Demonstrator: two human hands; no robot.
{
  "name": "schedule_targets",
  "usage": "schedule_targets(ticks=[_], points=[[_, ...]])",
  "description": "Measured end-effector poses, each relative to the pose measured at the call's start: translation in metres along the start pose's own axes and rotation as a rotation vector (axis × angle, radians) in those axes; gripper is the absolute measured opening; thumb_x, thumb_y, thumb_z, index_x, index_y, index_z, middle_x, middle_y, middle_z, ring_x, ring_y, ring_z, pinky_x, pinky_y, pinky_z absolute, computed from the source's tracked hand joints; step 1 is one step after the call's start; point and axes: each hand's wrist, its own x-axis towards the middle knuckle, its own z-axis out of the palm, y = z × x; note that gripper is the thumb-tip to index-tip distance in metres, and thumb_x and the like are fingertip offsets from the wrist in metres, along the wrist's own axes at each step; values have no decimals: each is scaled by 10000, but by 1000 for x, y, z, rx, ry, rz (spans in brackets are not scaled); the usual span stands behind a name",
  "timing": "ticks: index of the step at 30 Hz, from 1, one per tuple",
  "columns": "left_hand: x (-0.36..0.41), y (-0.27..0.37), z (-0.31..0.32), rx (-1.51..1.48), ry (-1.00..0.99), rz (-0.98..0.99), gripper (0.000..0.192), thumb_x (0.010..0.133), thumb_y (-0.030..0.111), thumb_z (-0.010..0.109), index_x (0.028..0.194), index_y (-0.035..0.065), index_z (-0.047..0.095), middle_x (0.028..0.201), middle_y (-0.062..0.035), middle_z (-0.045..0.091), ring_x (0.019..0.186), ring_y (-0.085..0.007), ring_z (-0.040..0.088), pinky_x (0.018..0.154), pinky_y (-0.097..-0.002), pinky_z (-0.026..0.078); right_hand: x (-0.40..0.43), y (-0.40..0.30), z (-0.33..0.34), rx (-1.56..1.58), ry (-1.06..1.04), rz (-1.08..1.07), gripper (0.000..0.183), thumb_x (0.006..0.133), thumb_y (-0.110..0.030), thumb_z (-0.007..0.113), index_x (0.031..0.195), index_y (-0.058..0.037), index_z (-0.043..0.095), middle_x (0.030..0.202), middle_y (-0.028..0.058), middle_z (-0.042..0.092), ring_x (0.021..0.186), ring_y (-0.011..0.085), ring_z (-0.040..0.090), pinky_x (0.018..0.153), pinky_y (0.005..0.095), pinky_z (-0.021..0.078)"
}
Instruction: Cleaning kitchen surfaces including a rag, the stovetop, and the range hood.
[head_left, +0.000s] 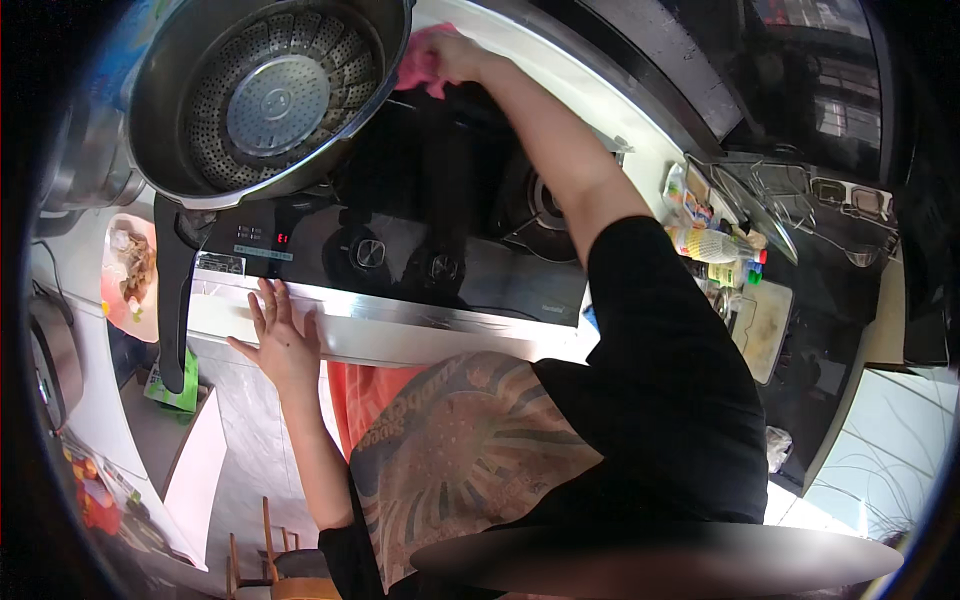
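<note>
My right hand (459, 60) reaches far over the black glass gas stove (420, 165) and presses a pink cloth (426, 64) near its back edge, beside the pot. A large pressure cooker pot (161, 131), lidless, stands over the stove's left side. Inside it lies a perforated metal steamer basket (279, 105). The pot's long black handle (172, 300) points towards me. My left hand (289, 341) is spread with nothing in it, its fingertips at the stove's front metal edge. Two control knobs (367, 253) and a lit red display (283, 238) are on the stove's front.
Left of the handle lies a tray or board (131, 277) with food on it. Bottles (705, 245), a cutting board (761, 330) and a wire rack (780, 187) stand at the right. A burner (544, 202) is below my right forearm. An open drawer (169, 442) is at lower left.
</note>
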Motion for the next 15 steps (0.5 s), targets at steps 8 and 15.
schedule_targets(ticks=[8,15], points=[[14,8,-17,-5,-68,76,676,879,296,686,1502,156,463,1604,-28,375,1485,-239,339,1105,-778,-14,-65,73,-11,-432,-95,287,303,749,-121,688,1049,-139,728,1069,122,710,1074,329,647,891,418,519],[9,1,-8,81,-48,133,701,876,295,674,1519,158,430,1612,-39,359,1479,-218,349,1089,-800,9,-144,-25,71,-590,-87,130,459,744,-192,646,1165,-12,684,1240,174,653,1250,372,520,993,471,468]])
